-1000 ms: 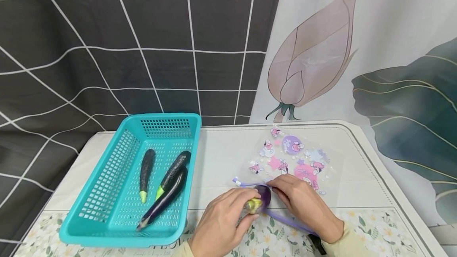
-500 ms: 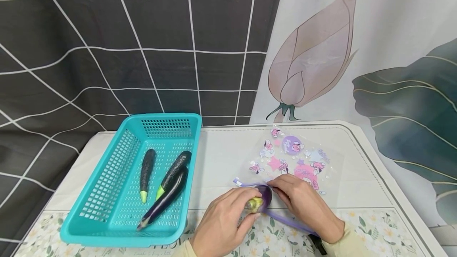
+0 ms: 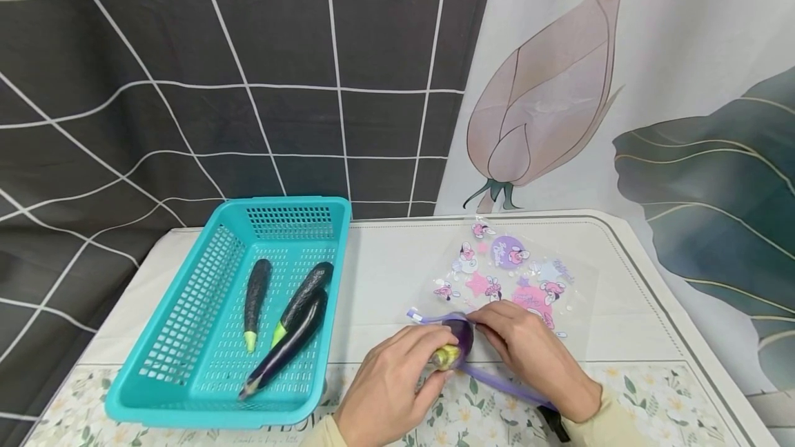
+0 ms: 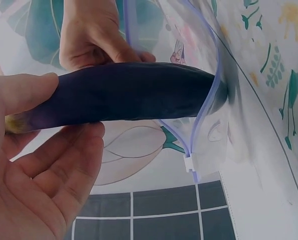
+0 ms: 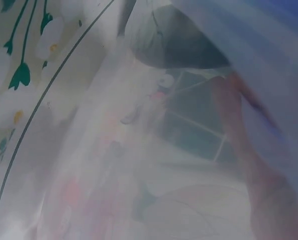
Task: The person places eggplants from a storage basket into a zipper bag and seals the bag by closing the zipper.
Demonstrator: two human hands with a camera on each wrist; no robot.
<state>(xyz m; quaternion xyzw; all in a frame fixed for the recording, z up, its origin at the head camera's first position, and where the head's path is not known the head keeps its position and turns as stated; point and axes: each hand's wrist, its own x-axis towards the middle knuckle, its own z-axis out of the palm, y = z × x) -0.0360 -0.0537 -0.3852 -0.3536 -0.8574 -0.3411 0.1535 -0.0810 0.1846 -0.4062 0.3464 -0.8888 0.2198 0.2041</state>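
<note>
The zip (image 4: 218, 65) of the bag (image 3: 477, 284) has risen slightly, your right hand (image 3: 524, 343) finger-pinching its edge, your left hand (image 3: 385, 386) gripping the eggplant (image 4: 128, 92), tip inside.

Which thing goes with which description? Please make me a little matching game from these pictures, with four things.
Things:
1. basket
2. eggplant outside the basket
3. plastic bag
4. backdrop on the left

Descriptions:
A. dark, with white lines
B. clear, with pink and purple prints
C. turquoise, full of small holes
D. held in the fingers of the left hand

Pairs: 1-C, 2-D, 3-B, 4-A
</note>
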